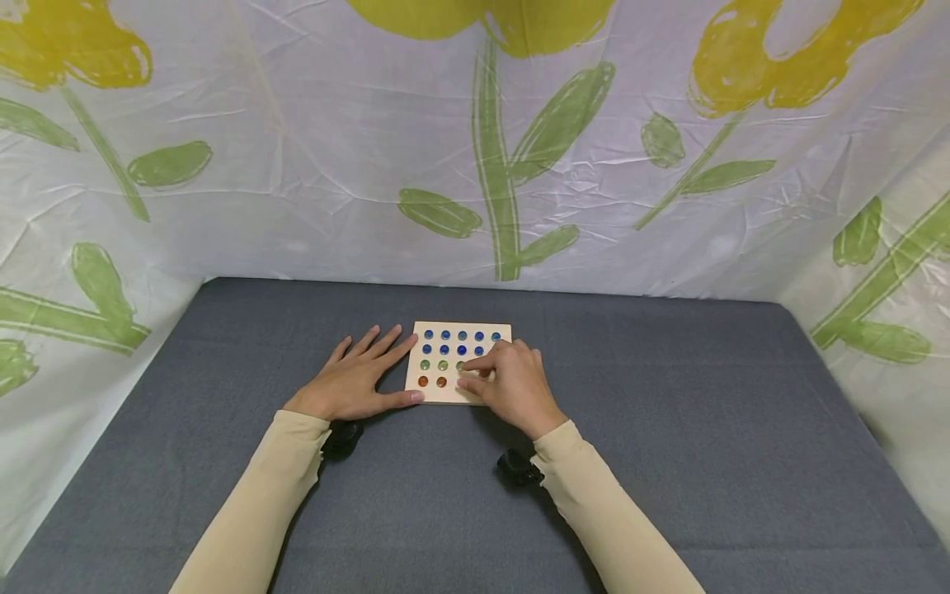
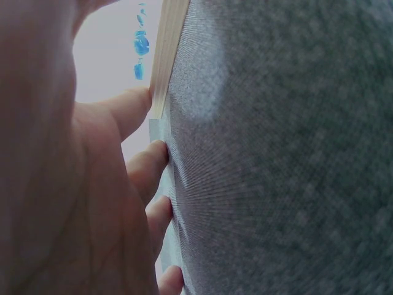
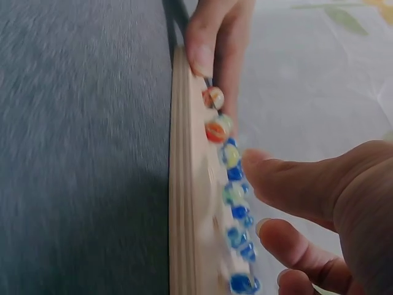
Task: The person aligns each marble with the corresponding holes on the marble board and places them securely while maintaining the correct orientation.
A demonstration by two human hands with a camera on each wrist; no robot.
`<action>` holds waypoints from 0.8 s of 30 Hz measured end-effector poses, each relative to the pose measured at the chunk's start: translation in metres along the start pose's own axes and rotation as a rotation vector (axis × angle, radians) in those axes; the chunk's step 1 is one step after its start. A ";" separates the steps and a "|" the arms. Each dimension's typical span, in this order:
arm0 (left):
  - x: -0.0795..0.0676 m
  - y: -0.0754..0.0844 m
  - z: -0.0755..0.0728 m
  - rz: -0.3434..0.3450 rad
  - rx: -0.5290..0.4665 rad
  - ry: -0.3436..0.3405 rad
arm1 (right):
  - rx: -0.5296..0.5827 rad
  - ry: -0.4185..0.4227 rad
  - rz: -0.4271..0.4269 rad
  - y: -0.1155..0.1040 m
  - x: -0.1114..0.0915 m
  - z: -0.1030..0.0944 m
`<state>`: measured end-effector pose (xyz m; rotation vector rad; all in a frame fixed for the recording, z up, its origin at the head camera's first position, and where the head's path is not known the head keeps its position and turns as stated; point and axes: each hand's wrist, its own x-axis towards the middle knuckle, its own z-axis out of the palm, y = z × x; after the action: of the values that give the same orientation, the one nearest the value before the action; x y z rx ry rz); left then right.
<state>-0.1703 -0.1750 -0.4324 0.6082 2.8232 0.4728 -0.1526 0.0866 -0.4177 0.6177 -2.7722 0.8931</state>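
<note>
A light wooden board (image 1: 445, 398) lies on the cloth, bearing rows of glass marbles. Two rows of blue marbles (image 1: 445, 336) are at the far side, then green marbles (image 1: 425, 365), then two orange marbles (image 1: 423, 381) nearest the person. My left hand (image 1: 356, 382) is spread flat at the board's left side, thumb on the near corner and index finger at the edge. Over the board's right part is my right hand (image 1: 515, 384); its index fingertip is right at a green marble, the thumb just below. The right wrist view shows thumb and fingers apart, nothing visible between them. This hand hides part of the rows.
A dark grey cloth (image 1: 668, 412) covers the table around the board. White sheeting (image 1: 334, 165) with painted yellow flowers and green leaves rises behind and at both sides. A black wrist device (image 1: 518, 468) is by the right cuff, another (image 1: 341, 440) by the left.
</note>
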 end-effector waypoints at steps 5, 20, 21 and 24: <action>0.000 0.001 -0.001 0.002 -0.005 -0.006 | 0.019 -0.001 0.018 0.010 -0.005 -0.010; -0.001 -0.002 -0.001 -0.002 0.000 -0.018 | 0.045 0.008 0.047 0.036 -0.021 -0.029; -0.001 -0.002 -0.001 -0.002 0.001 -0.019 | 0.049 0.004 0.049 0.038 -0.021 -0.030; 0.000 -0.002 0.000 -0.002 0.004 -0.021 | 0.059 -0.007 0.057 0.043 -0.022 -0.035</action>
<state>-0.1709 -0.1770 -0.4327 0.6074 2.8053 0.4583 -0.1507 0.1464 -0.4178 0.5551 -2.7918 0.9893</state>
